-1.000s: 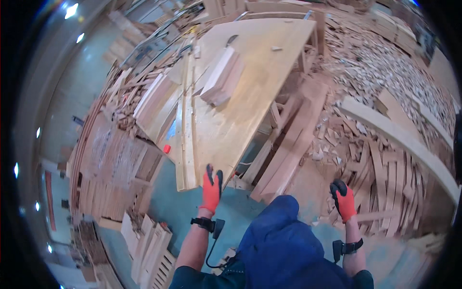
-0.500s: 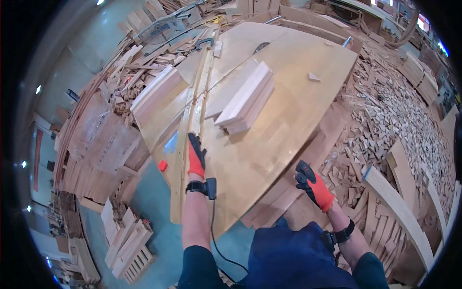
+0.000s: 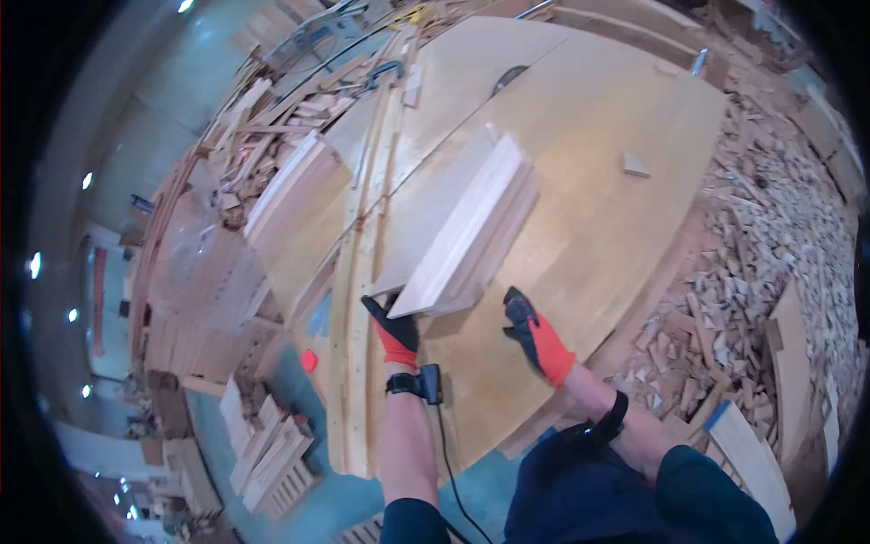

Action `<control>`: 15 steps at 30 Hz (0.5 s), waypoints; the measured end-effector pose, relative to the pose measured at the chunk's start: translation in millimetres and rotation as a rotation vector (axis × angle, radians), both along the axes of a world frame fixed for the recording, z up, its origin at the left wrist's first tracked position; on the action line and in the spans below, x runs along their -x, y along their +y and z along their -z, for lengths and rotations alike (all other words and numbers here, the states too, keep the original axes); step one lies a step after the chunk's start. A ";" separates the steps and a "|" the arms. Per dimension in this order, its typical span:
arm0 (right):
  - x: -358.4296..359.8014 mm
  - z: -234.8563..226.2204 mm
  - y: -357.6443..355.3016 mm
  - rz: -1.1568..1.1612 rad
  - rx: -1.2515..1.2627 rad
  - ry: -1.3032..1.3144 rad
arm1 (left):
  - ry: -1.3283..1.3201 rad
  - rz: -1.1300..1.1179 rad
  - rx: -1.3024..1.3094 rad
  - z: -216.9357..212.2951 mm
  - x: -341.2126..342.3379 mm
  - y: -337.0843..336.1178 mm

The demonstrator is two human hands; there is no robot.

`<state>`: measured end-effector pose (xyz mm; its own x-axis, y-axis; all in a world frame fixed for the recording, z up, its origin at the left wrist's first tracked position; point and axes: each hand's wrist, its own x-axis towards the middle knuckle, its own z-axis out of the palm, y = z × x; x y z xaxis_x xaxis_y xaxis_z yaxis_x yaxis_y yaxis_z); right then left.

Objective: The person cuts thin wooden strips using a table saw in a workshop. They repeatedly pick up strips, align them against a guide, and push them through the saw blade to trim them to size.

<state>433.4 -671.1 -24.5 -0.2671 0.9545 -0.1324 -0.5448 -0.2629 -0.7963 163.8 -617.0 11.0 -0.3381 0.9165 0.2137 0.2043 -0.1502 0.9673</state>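
The counter was the largest thing about me, its wide plywood top spreading beneath both my grips and far beyond them. Well to the right of my right grip, a heap of wood scraps covered the ground past the counter's edge. A long wooden rail ran just left of my left grip, standing between it and a second block of boards farther off on that side. The board stack lay slantwise ahead, its near end at my left grip and its body up and left of my right one.

My left grip had its fingers at the stack's lower left corner; I cannot tell how far they had closed on it. My right grip hung over the counter, apart from the stack, fingers loosely parted. A blue clamp sat well beyond my left grip, and a small triangular offcut lay beyond and right of my right one.

Half a second earlier my left grip had been over the rail, short of the stack, and my right grip out by the counter's edge; both were now closer to the stack.
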 end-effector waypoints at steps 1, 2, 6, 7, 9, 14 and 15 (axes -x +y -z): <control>9.2 0.5 12.6 -0.017 0.031 0.007 | -0.487 0.061 0.075 -4.3 7.7 -2.7; 12.0 -2.6 26.8 -0.032 0.056 0.004 | -0.995 0.018 0.120 -8.4 14.4 -4.4; -2.5 9.1 59.0 0.129 -0.109 -0.310 | -0.035 -0.165 0.118 -7.3 -44.6 -41.4; -11.7 6.3 64.5 0.165 -0.178 -0.437 | -0.162 -0.130 0.191 -6.5 -50.6 -59.2; -34.5 -20.1 67.9 0.115 -0.116 -0.577 | -0.526 -0.042 0.335 -18.5 -59.6 -89.4; -83.7 -48.0 114.4 0.123 -0.150 -0.585 | -0.665 0.120 0.460 -42.0 -45.7 -58.4; -89.2 -46.8 122.4 0.133 -0.166 -0.554 | -0.696 0.111 0.417 -37.7 -44.9 -31.0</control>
<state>522.6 -548.7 22.3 -0.0772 0.9950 -0.0641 -0.0564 -0.0685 -0.9961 208.7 -648.0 48.6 -0.1705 0.9101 -0.3777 -0.4584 0.2660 0.8480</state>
